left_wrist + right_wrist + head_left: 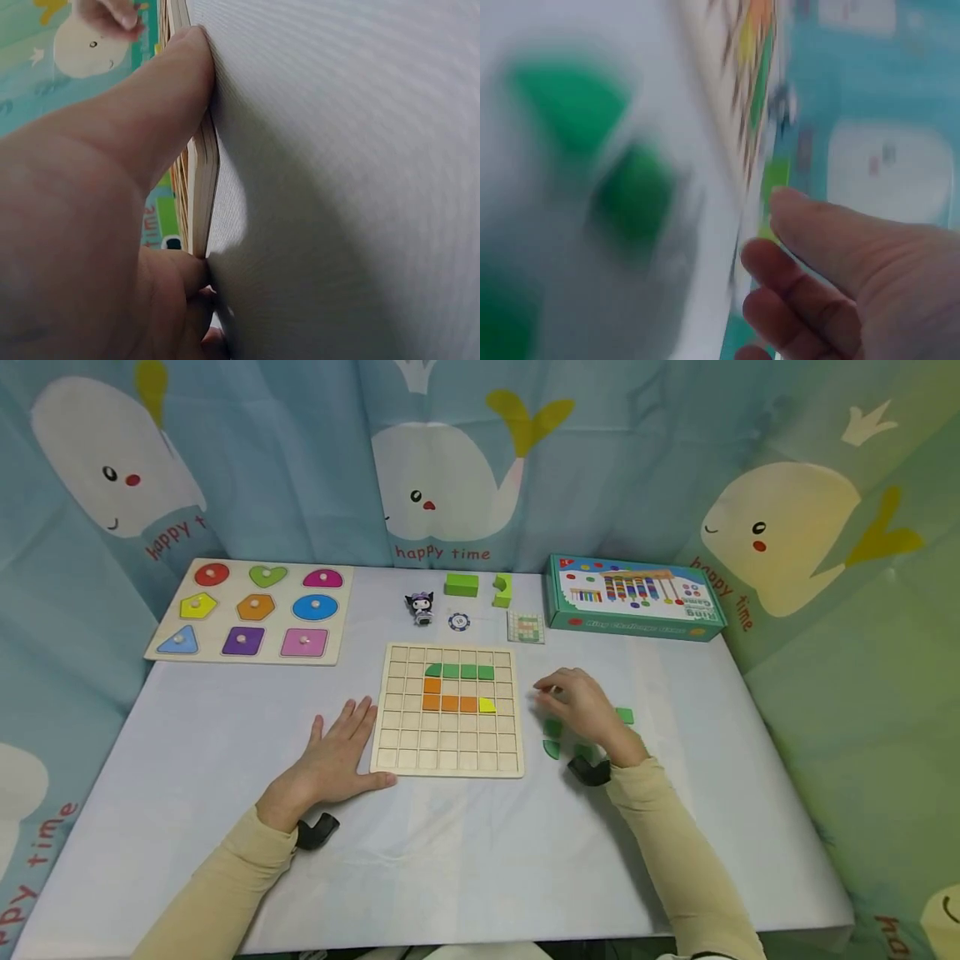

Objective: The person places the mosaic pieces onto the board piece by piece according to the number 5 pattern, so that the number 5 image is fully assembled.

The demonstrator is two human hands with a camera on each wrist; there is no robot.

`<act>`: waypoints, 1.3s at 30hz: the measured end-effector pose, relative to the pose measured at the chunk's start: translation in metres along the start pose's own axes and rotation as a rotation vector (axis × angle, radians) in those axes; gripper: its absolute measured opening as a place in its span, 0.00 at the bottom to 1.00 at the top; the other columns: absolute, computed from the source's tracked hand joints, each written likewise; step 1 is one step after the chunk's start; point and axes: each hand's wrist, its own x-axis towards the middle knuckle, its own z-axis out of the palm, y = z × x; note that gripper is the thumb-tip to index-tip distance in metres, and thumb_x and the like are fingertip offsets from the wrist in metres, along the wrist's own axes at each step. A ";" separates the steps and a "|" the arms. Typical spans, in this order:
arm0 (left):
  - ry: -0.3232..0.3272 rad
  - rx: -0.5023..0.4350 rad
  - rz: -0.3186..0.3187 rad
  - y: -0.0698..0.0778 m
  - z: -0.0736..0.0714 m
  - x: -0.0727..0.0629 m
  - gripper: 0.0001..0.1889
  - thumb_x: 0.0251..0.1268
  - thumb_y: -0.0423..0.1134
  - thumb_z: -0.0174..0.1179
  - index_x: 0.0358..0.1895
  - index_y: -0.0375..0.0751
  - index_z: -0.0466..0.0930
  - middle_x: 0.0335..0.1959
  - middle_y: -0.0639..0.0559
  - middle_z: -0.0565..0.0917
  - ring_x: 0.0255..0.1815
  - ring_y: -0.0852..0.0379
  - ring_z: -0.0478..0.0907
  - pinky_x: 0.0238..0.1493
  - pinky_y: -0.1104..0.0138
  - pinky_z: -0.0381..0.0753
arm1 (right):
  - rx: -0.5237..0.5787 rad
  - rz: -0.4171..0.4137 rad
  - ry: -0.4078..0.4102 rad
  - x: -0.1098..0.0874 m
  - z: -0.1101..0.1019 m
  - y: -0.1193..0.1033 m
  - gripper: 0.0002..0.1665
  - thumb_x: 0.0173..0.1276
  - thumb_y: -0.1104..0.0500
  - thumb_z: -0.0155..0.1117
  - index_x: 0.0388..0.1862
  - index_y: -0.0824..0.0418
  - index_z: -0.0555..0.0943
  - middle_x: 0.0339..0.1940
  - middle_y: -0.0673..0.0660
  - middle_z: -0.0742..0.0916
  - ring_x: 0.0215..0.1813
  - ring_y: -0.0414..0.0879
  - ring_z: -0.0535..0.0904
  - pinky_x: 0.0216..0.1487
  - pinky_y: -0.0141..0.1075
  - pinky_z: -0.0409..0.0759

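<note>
A square wooden grid board [450, 760] lies mid-table with a row of green tiles [468, 672], several orange tiles [449, 703] and one yellow tile [487, 705] set in its cells. My left hand [330, 764] rests flat on the cloth with fingers spread, touching the board's left edge and its near corner; in the left wrist view the thumb [169, 82] lies along the board's side. Right of the board, my right hand [581, 706] hovers over loose green tiles [552, 749]. Its fingers are loosely bent, thumb close to the index finger, and I see nothing between them.
At the back left lies a shape puzzle board [285, 602]. Behind the grid stand a small figurine [422, 608], a poker chip [459, 622], green blocks [461, 585] and a pattern card [527, 627]. A boxed ring game [633, 597] sits at back right.
</note>
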 end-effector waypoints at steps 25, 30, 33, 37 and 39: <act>0.004 0.009 -0.002 -0.002 0.003 0.001 0.58 0.57 0.68 0.60 0.77 0.30 0.44 0.79 0.39 0.42 0.78 0.40 0.36 0.67 0.34 0.33 | 0.040 0.281 -0.066 -0.079 -0.062 0.090 0.15 0.67 0.63 0.68 0.50 0.69 0.84 0.38 0.60 0.81 0.40 0.52 0.74 0.38 0.37 0.73; 0.008 0.009 -0.002 -0.002 0.003 0.001 0.58 0.57 0.68 0.60 0.77 0.31 0.44 0.79 0.38 0.42 0.78 0.40 0.36 0.67 0.34 0.33 | 0.025 0.261 -0.067 -0.079 -0.061 0.092 0.15 0.66 0.62 0.68 0.49 0.69 0.84 0.38 0.59 0.81 0.39 0.52 0.74 0.38 0.37 0.74; 0.007 0.007 -0.003 -0.002 0.003 0.001 0.58 0.57 0.68 0.61 0.77 0.30 0.44 0.79 0.38 0.42 0.77 0.40 0.36 0.67 0.34 0.33 | 0.020 0.252 -0.066 -0.079 -0.060 0.092 0.14 0.65 0.64 0.69 0.48 0.69 0.84 0.38 0.59 0.81 0.39 0.52 0.74 0.38 0.37 0.74; 0.006 0.007 -0.004 -0.002 0.003 0.001 0.58 0.57 0.67 0.61 0.77 0.30 0.44 0.79 0.38 0.42 0.78 0.40 0.36 0.67 0.35 0.33 | -0.011 0.228 -0.069 -0.076 -0.058 0.092 0.14 0.63 0.65 0.70 0.46 0.71 0.84 0.37 0.61 0.81 0.40 0.54 0.74 0.40 0.43 0.74; 0.007 0.009 -0.003 -0.002 0.002 0.001 0.58 0.57 0.67 0.61 0.77 0.30 0.44 0.79 0.38 0.42 0.77 0.40 0.36 0.67 0.35 0.33 | -0.036 0.215 -0.069 -0.073 -0.057 0.090 0.14 0.64 0.64 0.70 0.45 0.72 0.83 0.38 0.62 0.81 0.40 0.55 0.74 0.42 0.47 0.74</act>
